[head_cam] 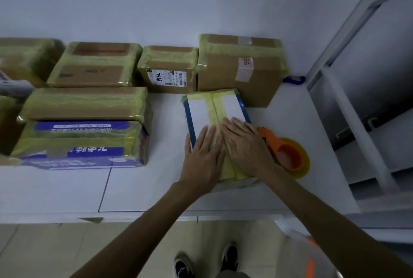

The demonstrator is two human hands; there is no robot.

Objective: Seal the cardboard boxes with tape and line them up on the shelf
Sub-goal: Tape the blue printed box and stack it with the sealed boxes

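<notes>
A white box with blue edges [201, 110] lies on the white shelf surface [143, 188], with a yellowish tape strip running down its middle. My left hand [204, 157] presses flat on the box's near left part, fingers straight. My right hand [245, 143] lies flat on the tape strip beside it, fingers spread. An orange tape dispenser with a yellowish tape roll [288, 154] rests on the shelf just right of the box, touching nothing I hold.
Several taped cardboard boxes stand along the wall: a tall one [241, 65] behind the white box, a labelled one [169, 69], and a blue-printed box [78, 143] under a brown one at left. A metal rack frame [357, 121] rises at right.
</notes>
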